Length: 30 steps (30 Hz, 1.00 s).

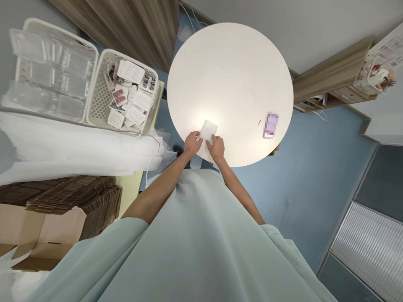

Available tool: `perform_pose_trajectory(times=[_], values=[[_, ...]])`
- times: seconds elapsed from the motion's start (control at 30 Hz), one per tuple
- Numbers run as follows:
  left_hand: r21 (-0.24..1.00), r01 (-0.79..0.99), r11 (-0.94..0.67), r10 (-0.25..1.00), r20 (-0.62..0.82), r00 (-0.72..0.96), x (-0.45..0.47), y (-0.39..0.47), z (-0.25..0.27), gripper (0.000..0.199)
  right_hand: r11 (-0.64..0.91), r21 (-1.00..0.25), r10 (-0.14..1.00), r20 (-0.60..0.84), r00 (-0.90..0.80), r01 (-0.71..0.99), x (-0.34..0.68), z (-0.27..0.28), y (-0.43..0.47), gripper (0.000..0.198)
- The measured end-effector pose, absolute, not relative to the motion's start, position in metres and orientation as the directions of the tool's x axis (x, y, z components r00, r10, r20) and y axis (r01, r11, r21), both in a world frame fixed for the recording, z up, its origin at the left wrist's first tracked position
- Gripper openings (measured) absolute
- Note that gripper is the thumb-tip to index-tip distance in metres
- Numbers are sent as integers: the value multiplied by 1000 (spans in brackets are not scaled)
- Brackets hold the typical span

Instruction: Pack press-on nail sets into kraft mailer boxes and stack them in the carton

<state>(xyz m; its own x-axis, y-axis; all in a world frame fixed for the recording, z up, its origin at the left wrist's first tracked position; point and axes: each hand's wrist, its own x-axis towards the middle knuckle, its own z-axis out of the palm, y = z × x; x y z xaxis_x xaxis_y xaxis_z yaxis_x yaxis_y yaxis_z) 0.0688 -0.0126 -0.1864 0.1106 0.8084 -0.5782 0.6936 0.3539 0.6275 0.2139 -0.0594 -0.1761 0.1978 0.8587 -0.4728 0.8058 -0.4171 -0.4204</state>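
Evidently we are handling something slight: a small white packet [208, 129], roughly square, on the round bench [233, 67], close to its near edge. We judge it light, thin and pliable, apt to slide on the smooth top and to crease if squeezed; best taken flat by its edges, between thumb and forefinger. Our left hand [192, 143] seems to have its fingers closed in a pinch on the left corner. Our right hand [216, 148] touches the near right edge, fingers bent; whether they grip, we cannot tell. Surface milky; paper or plastic, unclear. To our left we note clear plastic boxes [74, 63], a perforated basket [100, 100] of flat cards [131, 72], soft-looking white sheeting [72, 147] and ribbed brown cardboard [72, 195].
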Motion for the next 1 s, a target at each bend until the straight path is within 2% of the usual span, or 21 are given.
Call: perform_pose_trajectory(times=[0.3,0.5,0.63,0.77,1.0], values=[[567,709,419,799,-601,8,13,-6,-185,40,-310,-417,869,-489,76,854,164,-179,-34,50],[583,675,453,801,-599,-20,5,-5,-165,37,-272,-424,866,-499,28,864,182,-160,-24,45],[645,587,489,833,-544,-97,3,-11,-139,32,-247,-488,895,-447,3,837,206,-137,-28,45],[690,471,549,834,-492,-252,-1,-29,-109,25,-210,-574,914,-403,-49,792,228,-121,-37,46],[779,234,582,768,-432,-474,-10,-86,-64,18,-28,-687,908,-321,-269,726,246,-110,-36,45]])
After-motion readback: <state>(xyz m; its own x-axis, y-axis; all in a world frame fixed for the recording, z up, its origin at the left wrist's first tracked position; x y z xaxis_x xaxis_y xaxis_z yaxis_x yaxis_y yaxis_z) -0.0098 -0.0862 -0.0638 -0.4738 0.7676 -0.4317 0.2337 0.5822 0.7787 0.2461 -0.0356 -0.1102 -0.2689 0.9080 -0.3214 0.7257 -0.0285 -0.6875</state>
